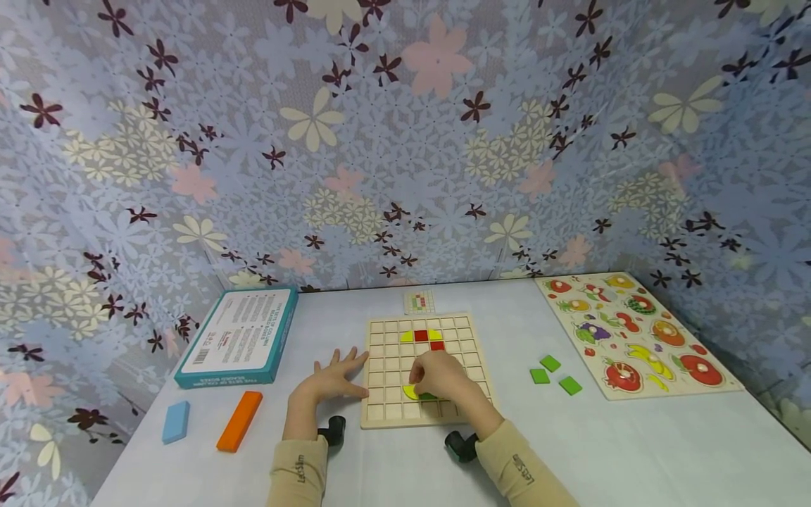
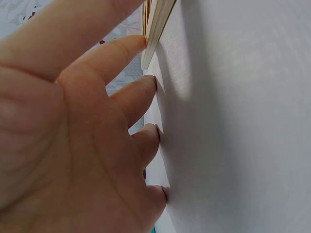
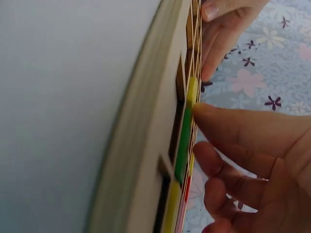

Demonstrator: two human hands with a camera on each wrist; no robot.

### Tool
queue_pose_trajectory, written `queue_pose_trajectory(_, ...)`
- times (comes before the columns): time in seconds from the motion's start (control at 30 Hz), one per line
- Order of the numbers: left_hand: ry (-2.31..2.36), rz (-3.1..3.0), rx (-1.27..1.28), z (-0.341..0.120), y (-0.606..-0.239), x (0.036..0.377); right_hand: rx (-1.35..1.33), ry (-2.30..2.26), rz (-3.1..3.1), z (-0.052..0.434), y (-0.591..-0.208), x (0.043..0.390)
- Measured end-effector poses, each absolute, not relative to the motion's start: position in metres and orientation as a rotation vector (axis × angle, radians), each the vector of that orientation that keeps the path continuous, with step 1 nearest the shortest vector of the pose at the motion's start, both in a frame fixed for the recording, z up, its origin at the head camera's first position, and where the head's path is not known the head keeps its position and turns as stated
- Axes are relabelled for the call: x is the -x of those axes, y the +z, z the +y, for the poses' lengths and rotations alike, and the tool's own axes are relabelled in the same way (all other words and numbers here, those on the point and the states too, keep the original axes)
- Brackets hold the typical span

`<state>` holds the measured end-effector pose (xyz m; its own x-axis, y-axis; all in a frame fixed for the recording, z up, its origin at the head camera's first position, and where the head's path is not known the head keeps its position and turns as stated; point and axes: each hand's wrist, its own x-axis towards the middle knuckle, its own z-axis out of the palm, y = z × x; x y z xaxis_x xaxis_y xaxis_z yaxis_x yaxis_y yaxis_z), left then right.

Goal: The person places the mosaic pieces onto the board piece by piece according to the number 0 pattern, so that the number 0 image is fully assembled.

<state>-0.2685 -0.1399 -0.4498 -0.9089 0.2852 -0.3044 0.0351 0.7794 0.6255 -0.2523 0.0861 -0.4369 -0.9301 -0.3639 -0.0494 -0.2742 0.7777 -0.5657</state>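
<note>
A wooden grid board [image 1: 388,415] lies flat on the table. My left hand [image 1: 332,378] has its fingers spread at the board's left edge; in the left wrist view a finger [image 2: 124,51] meets the board's side. My right hand [image 1: 440,377] bends over the lower middle of the grid, its thumb tip against a yellow piece [image 3: 192,91]. Its index fingertip is hidden, so I cannot tell whether the piece is pinched. Beside that piece sits a green tile [image 3: 183,145]. Farther up the grid are a red tile [image 1: 421,336] and yellow rounded pieces [image 1: 406,337].
Behind the board lies a small pattern card [image 1: 419,302]. Three loose green tiles [image 1: 550,363] lie to its right, before a fruit puzzle board [image 1: 605,380]. At left are a teal-edged box [image 1: 237,334], an orange block [image 1: 239,421] and a blue block [image 1: 176,422]. A floral curtain [image 1: 405,141] hangs behind.
</note>
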Motion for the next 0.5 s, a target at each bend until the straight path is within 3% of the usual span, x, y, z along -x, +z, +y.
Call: queue_pose_trajectory(0.5,0.917,2.583,-0.258,-0.14,-0.447,0.266,0.46,-1.268,2.639,0.129,-0.437,0.273)
